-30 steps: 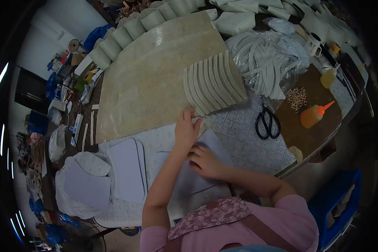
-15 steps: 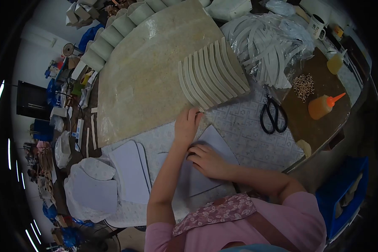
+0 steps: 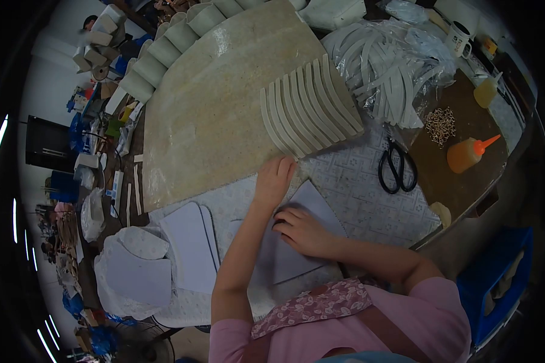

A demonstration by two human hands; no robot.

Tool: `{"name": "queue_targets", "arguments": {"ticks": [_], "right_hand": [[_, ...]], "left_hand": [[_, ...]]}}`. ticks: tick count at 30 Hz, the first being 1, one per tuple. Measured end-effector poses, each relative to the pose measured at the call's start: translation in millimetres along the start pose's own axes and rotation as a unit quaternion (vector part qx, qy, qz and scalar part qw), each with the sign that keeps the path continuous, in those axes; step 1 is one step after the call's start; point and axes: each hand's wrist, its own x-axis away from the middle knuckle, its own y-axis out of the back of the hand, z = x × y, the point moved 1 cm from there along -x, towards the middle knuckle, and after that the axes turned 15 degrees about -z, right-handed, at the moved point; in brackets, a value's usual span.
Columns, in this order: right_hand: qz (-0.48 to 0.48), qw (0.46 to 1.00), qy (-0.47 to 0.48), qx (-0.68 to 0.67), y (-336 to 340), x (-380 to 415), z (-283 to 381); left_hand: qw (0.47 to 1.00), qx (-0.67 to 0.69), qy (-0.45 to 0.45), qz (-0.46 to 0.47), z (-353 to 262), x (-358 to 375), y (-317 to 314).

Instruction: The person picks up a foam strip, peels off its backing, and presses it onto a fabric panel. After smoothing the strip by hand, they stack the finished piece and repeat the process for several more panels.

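My left hand is at the lower end of a row of pale curved strips on a beige board. Its fingers are pressed together; anything between them is too small to make out. Below it, my right hand rests on a light grey panel, fingers curled inward and fingertips hidden. The panel lies partly under my left forearm. More grey panels lie to the left, beside a rounded piece on white material.
Black scissors, a glue bottle, small metal pieces and bagged strips are at the right. Pale curved pieces line the board's upper left edge. A blue crate stands lower right.
At the upper left, a stack of pale blocks has shifted down and left, and part of a person's head shows behind it. My left hand's fingers have drawn closer together.
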Motion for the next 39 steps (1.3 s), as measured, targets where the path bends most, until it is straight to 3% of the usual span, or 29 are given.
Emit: {"name": "queue_targets", "arguments": {"ticks": [17,26,29,32,33,35,39], "right_hand": [[0.0,1.0,0.001,-0.002,3,-1,2],[-0.004,1.0,0.001,0.0,2,0,1],[-0.027,0.999,-0.023,-0.027,-1,2,0],[-0.072,0.99,-0.081,-0.088,5,-2,6],[-0.087,0.984,-0.104,-0.113,10,-5,9],[-0.176,0.978,-0.059,-0.094,22,-14,13],[-0.297,0.954,0.02,0.014,45,-28,18]], "left_hand": [[0.998,-0.005,-0.051,0.033,-1,-4,2],[0.999,-0.021,-0.014,-0.033,8,6,9],[0.998,0.0,0.055,-0.044,12,-1,22],[0.98,0.027,0.133,-0.144,12,-7,43],[0.96,0.071,0.19,-0.195,9,-8,52],[0.894,0.157,0.299,-0.294,-2,-5,75],[0.786,0.238,0.474,-0.319,-47,0,140]]}}
